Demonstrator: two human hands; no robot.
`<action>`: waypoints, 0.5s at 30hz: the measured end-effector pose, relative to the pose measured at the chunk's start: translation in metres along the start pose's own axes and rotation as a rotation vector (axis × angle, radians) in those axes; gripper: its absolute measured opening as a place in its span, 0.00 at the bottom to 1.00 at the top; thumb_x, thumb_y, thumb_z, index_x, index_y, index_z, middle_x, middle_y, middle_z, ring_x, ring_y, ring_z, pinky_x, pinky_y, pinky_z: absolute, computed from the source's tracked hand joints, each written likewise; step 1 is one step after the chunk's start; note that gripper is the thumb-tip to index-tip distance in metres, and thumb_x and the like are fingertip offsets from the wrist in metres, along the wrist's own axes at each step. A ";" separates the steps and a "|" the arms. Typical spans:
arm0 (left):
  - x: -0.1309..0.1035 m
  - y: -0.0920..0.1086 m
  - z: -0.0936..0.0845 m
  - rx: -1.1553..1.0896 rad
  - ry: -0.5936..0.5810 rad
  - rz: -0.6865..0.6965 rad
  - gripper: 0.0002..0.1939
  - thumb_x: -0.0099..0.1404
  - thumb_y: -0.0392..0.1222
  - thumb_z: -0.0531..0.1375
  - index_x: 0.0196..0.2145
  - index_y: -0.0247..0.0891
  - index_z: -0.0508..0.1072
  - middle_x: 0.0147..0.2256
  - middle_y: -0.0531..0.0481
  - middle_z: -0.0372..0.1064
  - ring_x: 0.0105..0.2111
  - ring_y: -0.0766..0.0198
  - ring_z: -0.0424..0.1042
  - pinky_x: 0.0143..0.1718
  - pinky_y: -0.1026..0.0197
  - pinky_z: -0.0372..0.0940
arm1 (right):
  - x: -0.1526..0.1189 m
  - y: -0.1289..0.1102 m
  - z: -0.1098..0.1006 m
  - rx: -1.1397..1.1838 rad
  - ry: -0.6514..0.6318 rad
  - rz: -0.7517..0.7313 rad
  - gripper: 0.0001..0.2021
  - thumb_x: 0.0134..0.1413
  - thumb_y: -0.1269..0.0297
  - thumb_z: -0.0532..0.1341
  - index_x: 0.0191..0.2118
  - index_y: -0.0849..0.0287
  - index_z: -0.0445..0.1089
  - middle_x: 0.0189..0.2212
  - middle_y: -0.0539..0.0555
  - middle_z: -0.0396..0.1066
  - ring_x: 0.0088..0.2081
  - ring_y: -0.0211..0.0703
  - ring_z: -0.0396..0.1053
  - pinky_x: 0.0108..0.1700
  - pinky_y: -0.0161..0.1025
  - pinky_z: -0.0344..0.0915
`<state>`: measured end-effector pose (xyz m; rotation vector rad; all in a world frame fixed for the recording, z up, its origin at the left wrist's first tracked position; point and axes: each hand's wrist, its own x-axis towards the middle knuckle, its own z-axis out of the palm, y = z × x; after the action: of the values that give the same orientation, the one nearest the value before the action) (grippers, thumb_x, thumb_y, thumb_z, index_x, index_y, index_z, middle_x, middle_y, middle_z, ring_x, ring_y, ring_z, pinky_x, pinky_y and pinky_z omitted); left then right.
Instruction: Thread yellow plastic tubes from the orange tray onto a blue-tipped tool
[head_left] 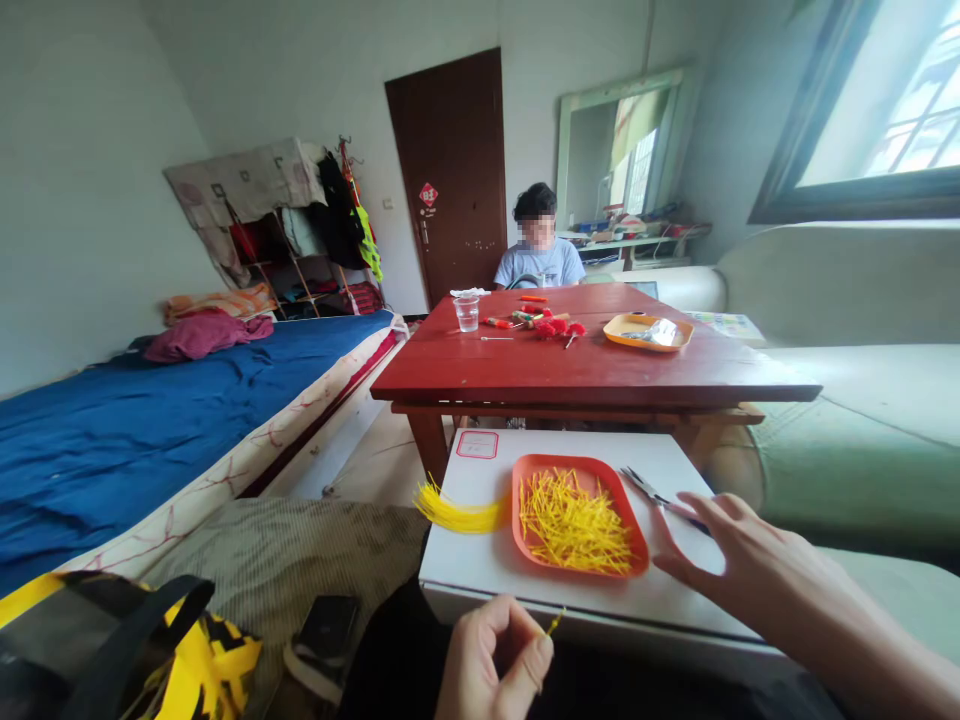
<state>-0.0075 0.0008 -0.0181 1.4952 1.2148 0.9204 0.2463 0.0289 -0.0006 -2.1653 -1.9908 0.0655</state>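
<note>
Left hand (472, 655): thumb and finger pinched on a yellow strand (556, 621).
Right hand (750, 552): fingers spread at the pliers (658, 498), contact unclear.
Orange tray (640, 558): yellow pieces (576, 522) inside.

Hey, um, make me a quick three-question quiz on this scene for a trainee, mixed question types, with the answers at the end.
1. Multiple choice: what does the left hand pinch?
a) a clear cup
b) a thin yellow strand
c) a folded cloth

2. True or false: the long yellow bundle lies to the right of the red-orange tray.

3. Short answer: which hand is nearer the pliers-like tool on the white box?

Key:
1. b, held between thumb and finger.
2. False; it lies on the left side.
3. The right hand, with its thumb and fingers spread.
</note>
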 end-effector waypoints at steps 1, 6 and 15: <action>0.000 -0.001 0.003 -0.056 -0.008 -0.021 0.19 0.54 0.54 0.59 0.19 0.36 0.62 0.16 0.56 0.55 0.18 0.69 0.54 0.22 0.65 0.50 | 0.002 -0.006 0.004 -0.055 -0.006 0.015 0.19 0.56 0.57 0.48 0.46 0.64 0.64 0.40 0.64 0.68 0.31 0.55 0.73 0.29 0.44 0.61; 0.002 -0.004 0.010 -0.341 -0.109 -0.198 0.25 0.46 0.62 0.63 0.19 0.36 0.61 0.15 0.56 0.58 0.16 0.72 0.53 0.20 0.67 0.49 | 0.010 -0.013 0.010 -0.147 -0.002 0.069 0.11 0.51 0.70 0.49 0.36 0.64 0.66 0.32 0.63 0.69 0.28 0.58 0.73 0.25 0.42 0.55; -0.006 0.000 0.014 -0.452 -0.171 -0.330 0.24 0.45 0.59 0.65 0.20 0.36 0.62 0.12 0.59 0.56 0.14 0.73 0.51 0.18 0.67 0.46 | -0.045 0.003 0.009 0.279 0.088 -0.088 0.13 0.53 0.66 0.48 0.41 0.54 0.66 0.32 0.63 0.76 0.29 0.54 0.74 0.30 0.44 0.65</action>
<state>0.0043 -0.0079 -0.0218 0.9586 1.0063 0.7623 0.2432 -0.0150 -0.0145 -1.8741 -1.8987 0.2173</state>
